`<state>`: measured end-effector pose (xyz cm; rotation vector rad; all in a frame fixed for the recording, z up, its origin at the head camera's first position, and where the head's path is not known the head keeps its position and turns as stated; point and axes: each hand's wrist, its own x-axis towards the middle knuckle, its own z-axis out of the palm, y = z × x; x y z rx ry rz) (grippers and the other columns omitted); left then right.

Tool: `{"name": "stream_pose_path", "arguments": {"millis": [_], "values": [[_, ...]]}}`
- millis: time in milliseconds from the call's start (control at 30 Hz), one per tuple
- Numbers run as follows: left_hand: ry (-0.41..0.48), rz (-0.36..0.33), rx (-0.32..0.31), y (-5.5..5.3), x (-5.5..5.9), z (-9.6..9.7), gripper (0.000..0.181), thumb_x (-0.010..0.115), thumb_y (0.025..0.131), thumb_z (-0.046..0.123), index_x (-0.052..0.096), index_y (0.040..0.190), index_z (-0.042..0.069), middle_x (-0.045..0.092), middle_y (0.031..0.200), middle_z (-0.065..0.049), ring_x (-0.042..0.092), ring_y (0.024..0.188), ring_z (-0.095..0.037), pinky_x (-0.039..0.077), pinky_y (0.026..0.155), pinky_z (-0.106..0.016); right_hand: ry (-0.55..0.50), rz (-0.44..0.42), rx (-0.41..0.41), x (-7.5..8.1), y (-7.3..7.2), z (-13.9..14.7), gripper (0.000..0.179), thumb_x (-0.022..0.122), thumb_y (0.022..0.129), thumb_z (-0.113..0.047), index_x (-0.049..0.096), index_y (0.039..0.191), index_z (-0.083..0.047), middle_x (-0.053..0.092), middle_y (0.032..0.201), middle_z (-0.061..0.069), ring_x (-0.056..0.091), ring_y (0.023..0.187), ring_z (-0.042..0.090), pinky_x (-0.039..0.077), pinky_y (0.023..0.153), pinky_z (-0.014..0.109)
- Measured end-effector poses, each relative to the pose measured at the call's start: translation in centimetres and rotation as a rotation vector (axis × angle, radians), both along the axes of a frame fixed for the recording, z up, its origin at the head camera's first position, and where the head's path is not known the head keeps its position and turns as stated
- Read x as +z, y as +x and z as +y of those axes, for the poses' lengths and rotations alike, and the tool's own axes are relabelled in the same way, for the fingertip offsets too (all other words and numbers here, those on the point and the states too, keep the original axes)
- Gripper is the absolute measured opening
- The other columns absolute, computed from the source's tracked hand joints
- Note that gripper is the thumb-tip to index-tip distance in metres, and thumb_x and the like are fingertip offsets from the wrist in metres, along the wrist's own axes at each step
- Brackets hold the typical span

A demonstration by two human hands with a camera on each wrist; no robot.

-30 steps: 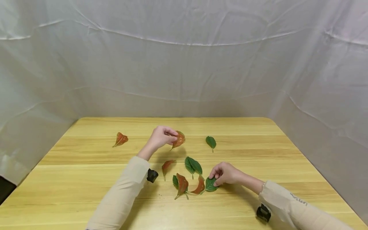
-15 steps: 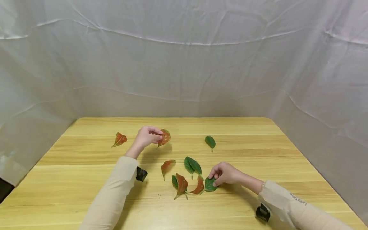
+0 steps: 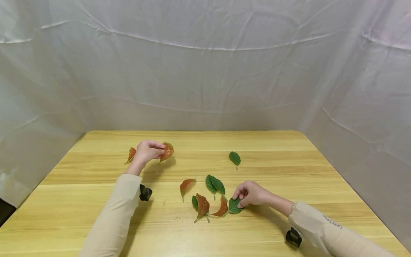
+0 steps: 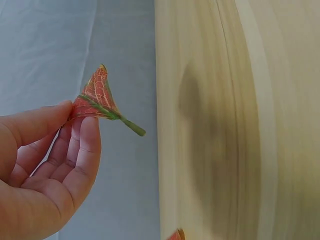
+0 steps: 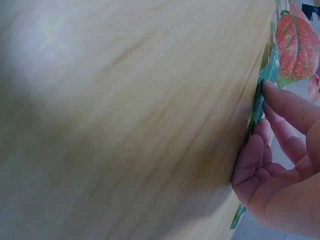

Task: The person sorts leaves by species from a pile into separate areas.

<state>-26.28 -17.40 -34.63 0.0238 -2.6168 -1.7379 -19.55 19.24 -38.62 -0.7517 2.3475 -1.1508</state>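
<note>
My left hand (image 3: 147,152) pinches a red leaf (image 3: 167,151) with yellowish veins between thumb and fingertips, above the far left of the table. In the left wrist view this leaf (image 4: 95,100) has its green stem pointing away from the fingers. Low on the right, my right hand (image 3: 254,193) pinches the edge of a green leaf (image 3: 234,206) at the tabletop, fingers curled. The right wrist view shows the thumb (image 5: 287,105) against that leaf, edge-on. Another red leaf (image 3: 131,154) lies behind the left hand, partly hidden by it.
Near the middle of the wooden table (image 3: 96,200) lie a curled red leaf (image 3: 186,186), a pair of green leaves (image 3: 215,184), and red leaves (image 3: 202,205) overlapping green. One green leaf (image 3: 235,157) lies farther back. A pale cloth (image 3: 205,78) hangs around the table.
My left hand has moved left across the far part of the table, carrying the red leaf, and now partly covers the leaf at far left. The right hand stays in place.
</note>
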Motion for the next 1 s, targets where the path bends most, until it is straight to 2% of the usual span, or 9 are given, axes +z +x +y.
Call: {"name": "stream_pose_path", "arguments": {"millis": [433, 800, 1000], "values": [[-0.022, 0.017, 0.077, 0.0, -0.4, -2.8, 0.024, 0.06, 0.083, -0.003, 0.06, 0.105, -0.012, 0.053, 0.113, -0.028, 0.06, 0.075, -0.011, 0.05, 0.065, -0.024, -0.004, -0.011, -0.002, 0.0, 0.0, 0.0, 0.018, 0.069, 0.064, 0.012, 0.064, 0.08, 0.006, 0.048, 0.062, -0.001, 0.042, 0.057, 0.007, 0.037, 0.049, 0.016], [-0.093, 0.002, 0.125, 0.2, -0.8, -4.4, 0.024, 0.058, 0.085, 0.001, 0.061, 0.106, -0.01, 0.051, 0.118, -0.027, 0.057, 0.093, -0.027, 0.049, 0.074, -0.029, 0.005, -0.01, -0.01, 0.0, 0.0, 0.2, 0.018, 0.07, 0.065, 0.011, 0.064, 0.08, 0.005, 0.048, 0.062, -0.001, 0.042, 0.057, 0.008, 0.037, 0.049, 0.016], [-0.158, 0.005, 0.14, 0.1, -1.1, -5.1, 0.023, 0.058, 0.084, 0.001, 0.061, 0.105, -0.01, 0.052, 0.116, -0.027, 0.055, 0.094, -0.028, 0.048, 0.065, -0.021, 0.0, -0.011, -0.009, 0.0, 0.0, 0.2, 0.018, 0.07, 0.064, 0.012, 0.064, 0.08, 0.006, 0.049, 0.062, 0.0, 0.042, 0.058, 0.008, 0.037, 0.049, 0.016]]}}
